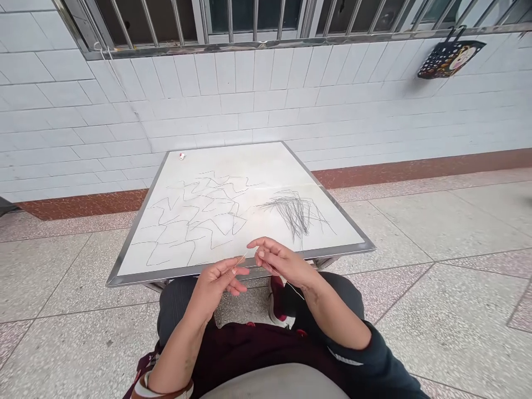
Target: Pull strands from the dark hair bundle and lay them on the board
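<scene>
A thin, pale wire (294, 289) runs between my two hands above the table's near edge. My left hand (219, 280) pinches one end between thumb and forefinger, the other fingers loosely spread. My right hand (286, 263) is closed on the wire close by, its forefinger stretched toward the left hand. The wire's tail hangs past my right wrist. On the left of the white table (220, 158) lie several dark wires bent in zigzags (199, 208). A loose pile of mostly straight dark wires (294, 213) lies on the right.
The table has a grey metal rim (344, 247). A small white and red object (182, 157) sits at its far left corner. Behind stands a tiled wall (233, 105) with a barred window, and a patterned bag (451, 58) hangs at right. My knees are under the near edge.
</scene>
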A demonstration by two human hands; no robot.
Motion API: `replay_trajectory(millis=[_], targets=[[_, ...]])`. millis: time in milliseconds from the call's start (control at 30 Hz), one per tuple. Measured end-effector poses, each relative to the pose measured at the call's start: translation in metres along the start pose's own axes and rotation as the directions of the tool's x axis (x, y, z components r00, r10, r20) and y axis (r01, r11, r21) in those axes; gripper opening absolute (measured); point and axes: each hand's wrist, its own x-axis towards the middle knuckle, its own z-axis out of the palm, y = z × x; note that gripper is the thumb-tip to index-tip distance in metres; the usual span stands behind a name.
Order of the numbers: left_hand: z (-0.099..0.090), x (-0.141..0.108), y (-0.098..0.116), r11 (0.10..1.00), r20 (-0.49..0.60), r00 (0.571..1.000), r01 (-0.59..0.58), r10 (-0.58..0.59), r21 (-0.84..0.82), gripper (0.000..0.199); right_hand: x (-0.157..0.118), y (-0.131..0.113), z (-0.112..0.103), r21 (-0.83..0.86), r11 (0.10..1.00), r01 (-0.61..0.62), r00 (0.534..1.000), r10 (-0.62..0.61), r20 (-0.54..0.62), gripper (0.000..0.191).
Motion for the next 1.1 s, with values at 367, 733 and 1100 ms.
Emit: replay_trajectory(millis=[367, 733, 1100], targets=[[-0.033, -0.016, 0.000, 0.949, -0.110, 0.994, -0.012, -0.024, -0.316, 0.040, 0.001, 0.024, 0.030, -0.011, 0.999, 0.048, 0.995, -0.048, -0.084, 0.028], [-0.014, -0.018, -0.016, 0.942, -0.092, 0.994, -0.078, 0.051, -0.326, 0.038, -0.001, 0.031, 0.054, -0.137, 0.987, 0.089, 0.989, -0.104, -0.107, 0.027], [0.008, -0.017, -0.023, 0.909, -0.340, 0.927, -0.269, 0.156, -0.317, 0.023, -0.001, 0.044, 0.068, -0.302, 0.944, 0.131, 0.974, -0.179, -0.136, 0.031]])
